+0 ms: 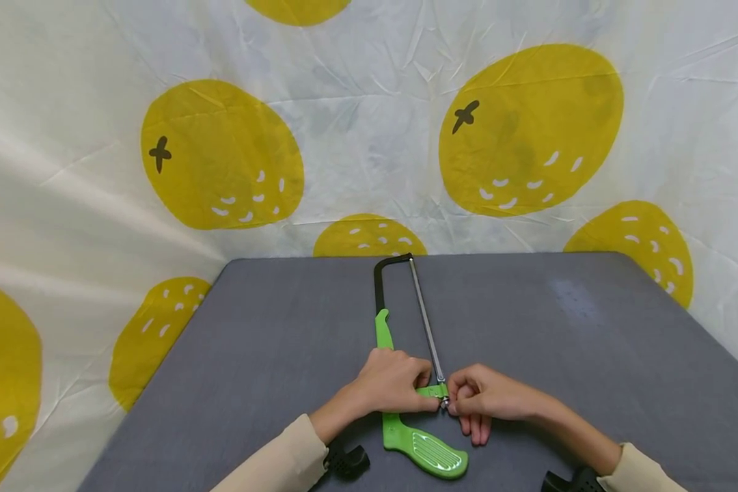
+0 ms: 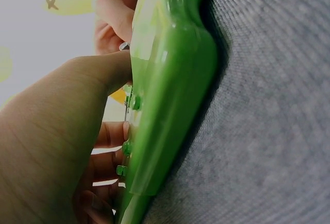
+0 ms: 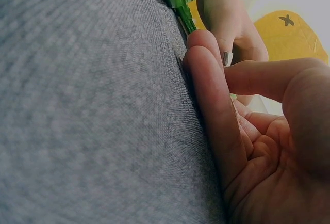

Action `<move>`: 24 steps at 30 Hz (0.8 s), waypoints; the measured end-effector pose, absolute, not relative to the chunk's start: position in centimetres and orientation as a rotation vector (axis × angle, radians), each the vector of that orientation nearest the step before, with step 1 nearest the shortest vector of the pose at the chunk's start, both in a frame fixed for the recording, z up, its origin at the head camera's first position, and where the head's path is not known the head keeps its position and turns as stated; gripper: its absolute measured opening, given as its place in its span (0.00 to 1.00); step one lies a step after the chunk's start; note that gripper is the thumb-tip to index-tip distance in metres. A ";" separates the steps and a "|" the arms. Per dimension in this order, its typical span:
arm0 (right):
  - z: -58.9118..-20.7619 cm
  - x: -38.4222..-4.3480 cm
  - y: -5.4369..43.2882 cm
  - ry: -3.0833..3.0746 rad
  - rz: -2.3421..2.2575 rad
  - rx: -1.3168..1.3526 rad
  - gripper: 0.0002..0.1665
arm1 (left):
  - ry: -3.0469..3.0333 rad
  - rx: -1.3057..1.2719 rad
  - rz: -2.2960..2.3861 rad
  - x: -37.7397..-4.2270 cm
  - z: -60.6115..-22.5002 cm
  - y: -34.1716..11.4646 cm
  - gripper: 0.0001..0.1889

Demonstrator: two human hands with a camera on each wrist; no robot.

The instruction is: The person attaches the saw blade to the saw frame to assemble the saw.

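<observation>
A hacksaw lies on the grey table, its green handle [image 1: 427,451] toward me and its black frame [image 1: 378,283] reaching to the far edge. The metal blade bar [image 1: 426,318] runs along its right side. My left hand [image 1: 393,381] grips the green part of the saw, thumb and fingers around the crosspiece [image 1: 432,391]. At the blade's near end sits a small metal tightening nut [image 1: 445,403], and my right hand [image 1: 488,393] pinches it between thumb and fingers. The right wrist view shows the nut [image 3: 228,58] right at the fingertips, partly hidden.
The grey table [image 1: 270,328] spreads out around the saw. Behind it and to the left hangs a white cloth [image 1: 369,157] with yellow fruit shapes. Black wrist devices [image 1: 347,462] are strapped by both sleeves.
</observation>
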State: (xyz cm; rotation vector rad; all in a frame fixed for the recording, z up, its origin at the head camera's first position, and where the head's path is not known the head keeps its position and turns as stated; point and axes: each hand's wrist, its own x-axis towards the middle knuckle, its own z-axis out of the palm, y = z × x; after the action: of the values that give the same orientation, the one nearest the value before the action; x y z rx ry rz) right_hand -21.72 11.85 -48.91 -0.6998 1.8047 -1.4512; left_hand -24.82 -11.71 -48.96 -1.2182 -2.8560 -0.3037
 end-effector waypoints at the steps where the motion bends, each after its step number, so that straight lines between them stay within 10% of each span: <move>1: -48.9 -21.7 11.8 1.802 -1.452 -0.699 0.12 | -2.858 -1.219 -0.305 -24.8 -49.0 -11.7 0.20; 24: -48.3 -21.5 11.8 1.796 -1.452 -0.666 0.12 | -2.843 -1.226 -0.336 -24.7 -48.7 -11.8 0.21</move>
State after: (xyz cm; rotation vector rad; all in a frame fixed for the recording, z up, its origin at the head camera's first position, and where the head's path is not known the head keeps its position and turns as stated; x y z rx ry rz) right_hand -21.53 11.79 -48.26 -0.6658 1.7960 -1.4525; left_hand -24.70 -11.77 -48.74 -1.2261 -2.8433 -0.3362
